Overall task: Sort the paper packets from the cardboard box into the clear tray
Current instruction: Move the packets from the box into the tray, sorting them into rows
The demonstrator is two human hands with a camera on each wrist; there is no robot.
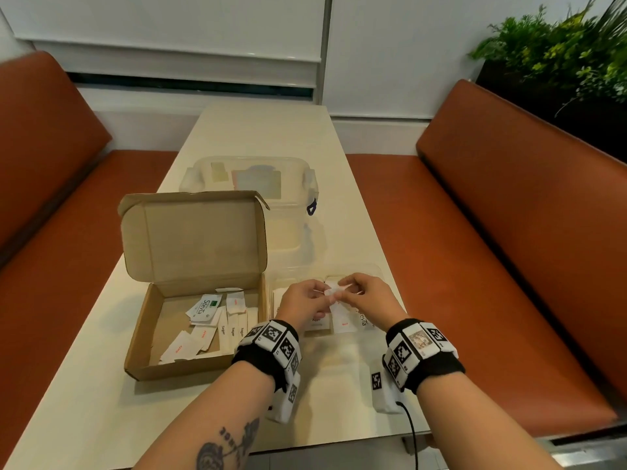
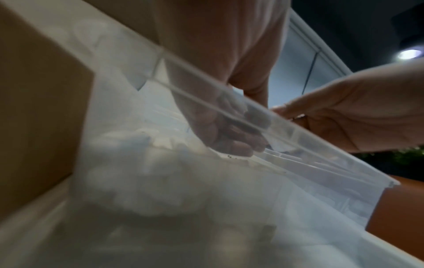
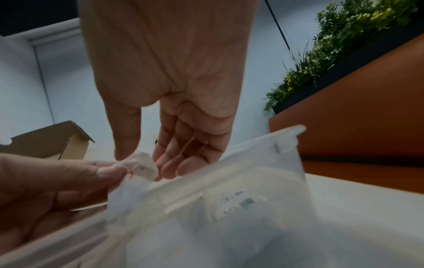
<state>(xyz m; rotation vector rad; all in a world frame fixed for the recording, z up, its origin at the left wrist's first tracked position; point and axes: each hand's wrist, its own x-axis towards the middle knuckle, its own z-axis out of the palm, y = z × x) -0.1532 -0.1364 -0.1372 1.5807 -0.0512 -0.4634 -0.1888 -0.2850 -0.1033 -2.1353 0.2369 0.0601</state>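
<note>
An open cardboard box (image 1: 149, 334) at the left holds several white paper packets (image 1: 207, 308). To its right lies the clear tray (image 1: 380, 271), with packets labelled Stevia and Salt (image 1: 344, 323) in its compartments. Over the tray both hands pinch one small crumpled white packet (image 1: 334, 289) between them. My left hand (image 1: 324, 295) grips its left end and my right hand (image 1: 344, 287) its right end. In the right wrist view the thumb and fingers of the right hand (image 3: 146, 170) close on the packet (image 3: 143, 163), and the left hand (image 3: 114, 171) pinches it from the left.
A clear lidded container (image 1: 251, 178) stands behind the box and tray on the cream table (image 1: 258, 130). Orange bench seats (image 1: 509, 232) run along both sides. A planter with greenery (image 1: 559, 56) is at the back right. A black cable (image 1: 412, 435) hangs off the near edge.
</note>
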